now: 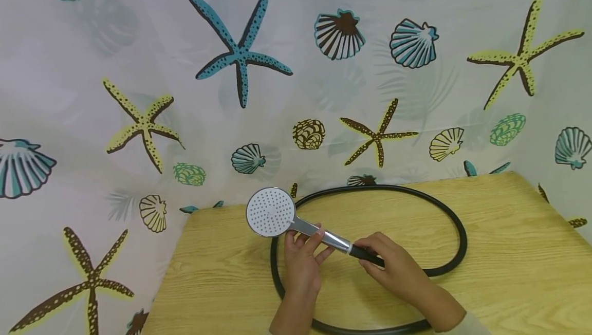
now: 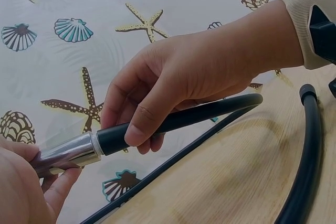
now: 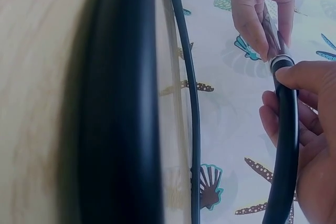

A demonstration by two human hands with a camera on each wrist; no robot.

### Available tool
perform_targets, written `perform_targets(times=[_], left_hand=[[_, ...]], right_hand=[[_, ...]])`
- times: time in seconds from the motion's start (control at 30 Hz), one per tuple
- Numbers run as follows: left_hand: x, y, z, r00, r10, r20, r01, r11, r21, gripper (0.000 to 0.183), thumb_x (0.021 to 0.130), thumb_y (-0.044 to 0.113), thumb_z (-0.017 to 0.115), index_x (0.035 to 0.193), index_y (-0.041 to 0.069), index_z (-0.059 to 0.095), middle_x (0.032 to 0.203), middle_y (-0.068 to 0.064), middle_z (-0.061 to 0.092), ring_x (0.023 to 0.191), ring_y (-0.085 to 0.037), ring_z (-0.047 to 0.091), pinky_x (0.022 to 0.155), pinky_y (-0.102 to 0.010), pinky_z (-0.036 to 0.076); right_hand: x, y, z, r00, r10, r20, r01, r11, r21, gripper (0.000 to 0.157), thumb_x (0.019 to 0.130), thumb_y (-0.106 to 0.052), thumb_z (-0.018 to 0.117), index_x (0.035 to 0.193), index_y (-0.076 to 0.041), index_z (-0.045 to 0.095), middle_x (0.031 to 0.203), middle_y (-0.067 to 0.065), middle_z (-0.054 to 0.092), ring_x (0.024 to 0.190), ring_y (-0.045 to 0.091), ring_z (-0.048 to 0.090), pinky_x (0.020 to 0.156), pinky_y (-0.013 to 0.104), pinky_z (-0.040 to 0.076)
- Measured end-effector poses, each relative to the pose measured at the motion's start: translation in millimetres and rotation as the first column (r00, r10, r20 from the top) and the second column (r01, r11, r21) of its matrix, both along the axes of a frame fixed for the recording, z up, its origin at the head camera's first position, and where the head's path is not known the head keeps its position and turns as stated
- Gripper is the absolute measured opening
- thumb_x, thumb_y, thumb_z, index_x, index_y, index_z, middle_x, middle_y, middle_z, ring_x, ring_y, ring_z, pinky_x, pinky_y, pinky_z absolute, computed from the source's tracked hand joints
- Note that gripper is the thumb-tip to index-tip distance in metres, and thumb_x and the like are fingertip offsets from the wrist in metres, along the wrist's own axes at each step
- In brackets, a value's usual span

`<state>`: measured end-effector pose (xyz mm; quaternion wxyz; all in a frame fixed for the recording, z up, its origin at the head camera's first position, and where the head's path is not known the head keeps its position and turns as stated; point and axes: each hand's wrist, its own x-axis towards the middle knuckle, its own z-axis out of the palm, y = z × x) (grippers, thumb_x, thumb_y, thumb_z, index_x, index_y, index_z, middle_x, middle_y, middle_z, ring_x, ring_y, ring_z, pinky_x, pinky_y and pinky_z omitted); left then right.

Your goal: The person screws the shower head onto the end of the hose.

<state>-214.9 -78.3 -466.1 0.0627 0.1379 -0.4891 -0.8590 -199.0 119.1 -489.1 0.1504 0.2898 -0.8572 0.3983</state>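
My left hand [image 1: 302,265] holds a chrome shower head [image 1: 270,212] by its handle, the round white spray face turned toward the head camera. With thumb and fingers, my right hand [image 1: 393,265] grips the black hose [image 1: 458,232] just behind its end. In the left wrist view the hose end meets the base of the chrome handle [image 2: 68,153], with a pale ring [image 2: 97,144] at the joint. The right wrist view shows the same joint between both hands, the right thumb lying along the hose [image 3: 286,145].
The hose loops widely over the wooden table [image 1: 222,253]. Its other end has a ridged collar [image 2: 307,91], seen in the left wrist view. A white curtain [image 1: 277,134] printed with starfish and shells hangs behind the table and along its sides.
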Motion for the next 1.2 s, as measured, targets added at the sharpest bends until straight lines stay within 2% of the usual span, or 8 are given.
perform_targets(times=[0.23,0.6,1.2], left_hand=[[1.4,0.4,-2.0,1.000,-0.004,-0.004,0.004,1.000,-0.002,0.048,0.085,0.004,0.072,0.124,0.013,0.046,0.119,-0.014,0.058,0.100,-0.020,0.068,0.079,-0.047,0.061],[2.1,-0.8,-4.0,1.000,-0.007,0.008,0.007,1.000,-0.012,0.047,0.085,0.005,0.071,0.125,0.014,0.047,0.114,-0.010,0.059,0.100,-0.019,0.067,0.079,-0.045,0.062],[-1.8,-0.9,-4.5,0.999,0.026,0.023,-0.025,1.000,-0.016,0.046,0.085,0.004,0.071,0.123,0.014,0.047,0.118,-0.013,0.060,0.100,-0.018,0.068,0.080,-0.045,0.062]], right_hand=[[2.6,0.7,0.9,0.997,-0.025,0.066,0.024,1.000,0.017,0.034,0.087,-0.014,0.073,0.118,-0.022,0.061,0.104,-0.014,0.061,0.092,-0.001,0.061,0.080,0.022,0.058],[2.1,1.9,-4.5,0.999,-0.009,0.050,0.007,1.000,0.028,0.033,0.088,-0.015,0.071,0.119,-0.020,0.060,0.104,-0.012,0.064,0.090,0.002,0.062,0.078,0.025,0.059],[-3.4,-3.0,-6.0,1.000,0.008,-0.004,-0.008,1.000,-0.001,0.039,0.082,-0.011,0.077,0.117,-0.016,0.061,0.108,-0.008,0.060,0.093,0.003,0.061,0.081,0.023,0.058]])
